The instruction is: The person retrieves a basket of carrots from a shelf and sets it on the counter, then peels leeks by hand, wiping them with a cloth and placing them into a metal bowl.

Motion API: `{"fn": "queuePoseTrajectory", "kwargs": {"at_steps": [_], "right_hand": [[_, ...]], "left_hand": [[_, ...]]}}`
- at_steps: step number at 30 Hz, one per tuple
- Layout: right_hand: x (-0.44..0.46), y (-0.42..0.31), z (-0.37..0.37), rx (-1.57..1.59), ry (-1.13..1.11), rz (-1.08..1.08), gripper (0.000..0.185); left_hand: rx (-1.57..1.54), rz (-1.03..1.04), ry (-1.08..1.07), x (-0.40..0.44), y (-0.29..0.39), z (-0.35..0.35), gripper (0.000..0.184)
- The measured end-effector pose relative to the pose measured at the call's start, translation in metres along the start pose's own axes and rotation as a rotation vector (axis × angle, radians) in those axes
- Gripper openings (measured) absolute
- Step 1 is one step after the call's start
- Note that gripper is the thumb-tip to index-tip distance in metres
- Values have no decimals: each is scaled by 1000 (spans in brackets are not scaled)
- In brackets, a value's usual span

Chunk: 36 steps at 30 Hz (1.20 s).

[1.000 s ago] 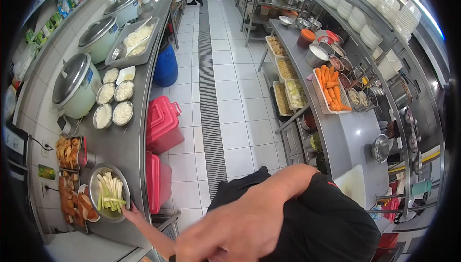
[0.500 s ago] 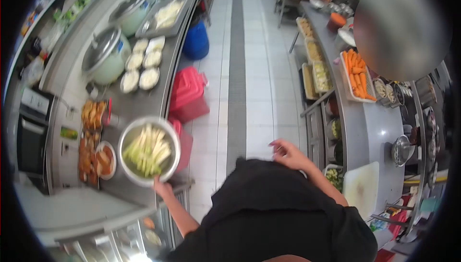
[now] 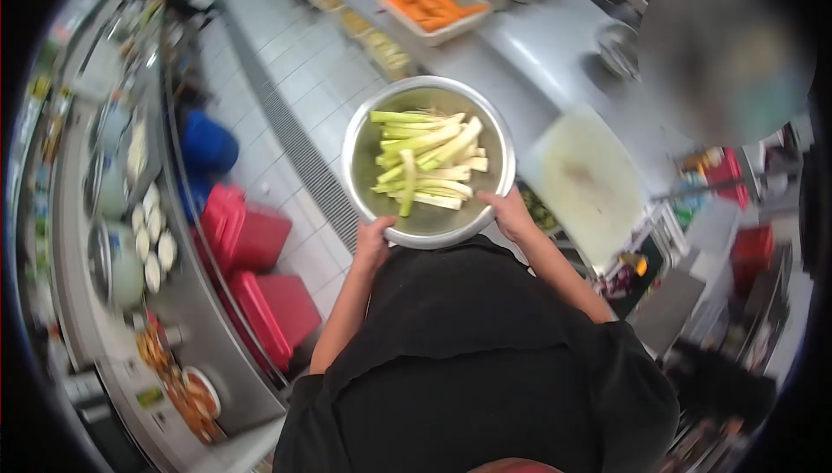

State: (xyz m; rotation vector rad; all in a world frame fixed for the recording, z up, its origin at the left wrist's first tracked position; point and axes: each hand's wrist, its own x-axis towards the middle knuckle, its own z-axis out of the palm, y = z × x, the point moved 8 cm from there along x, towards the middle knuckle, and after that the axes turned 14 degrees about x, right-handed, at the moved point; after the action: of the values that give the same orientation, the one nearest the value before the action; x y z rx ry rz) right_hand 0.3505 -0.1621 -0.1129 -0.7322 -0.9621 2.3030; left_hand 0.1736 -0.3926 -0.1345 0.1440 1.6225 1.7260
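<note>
One stalk bowl point(image 3: 440, 225), two red lidded bins point(image 3: 277, 310).

Clad in a black top point(image 3: 511, 412), plain and matt, loosely cut over the shoulders. Provided with short, wide-mouthed sleeves of the same black: left sleeve point(image 3: 299, 412) and right sleeve point(image 3: 637, 378). Crossed at the front by a curved edge point(image 3: 472, 356), whether fold or hem unclear, with further black cloth point(image 3: 459, 300) beyond. Bare below the sleeves, down to left hand point(image 3: 373, 241) and right hand point(image 3: 511, 215).
</note>
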Motion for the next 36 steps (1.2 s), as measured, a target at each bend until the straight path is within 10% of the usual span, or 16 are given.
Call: {"fn": "queuePoseTrajectory", "kwargs": {"at_steps": [6, 11, 14, 20, 22, 24, 27, 33, 36], "right_hand": [[-84, -79, -193, 325, 468, -144, 45], [-129, -66, -285, 499, 730, -403, 54], [-149, -53, -307, 463, 869, -496, 54], [-155, 0, -303, 495, 910, -502, 63], [-143, -17, -283, 386, 907, -554, 59], [-123, -26, -259, 400, 811, -374, 61], [-111, -30, -282, 39, 880, -86, 69], [-217, -28, -364, 137, 1640, -635, 93], [-234, -68, -377, 59, 1617, -667, 92]], "left_hand": [[229, -153, -569, -4, -48, 209, 66], [806, -329, -1559, -88, -79, 236, 63], [642, -597, -1344, -96, -26, 258, 56], [1520, -147, -1621, 47, -65, 281, 41], [1379, 618, -1232, 79, -20, 353, 33], [1047, 883, -1071, 95, -9, 402, 33], [1164, 936, -1126, 117, -40, 451, 45], [1526, 1229, -1073, 112, -84, 455, 79], [1369, 1084, -845, 125, -78, 441, 82]]}}
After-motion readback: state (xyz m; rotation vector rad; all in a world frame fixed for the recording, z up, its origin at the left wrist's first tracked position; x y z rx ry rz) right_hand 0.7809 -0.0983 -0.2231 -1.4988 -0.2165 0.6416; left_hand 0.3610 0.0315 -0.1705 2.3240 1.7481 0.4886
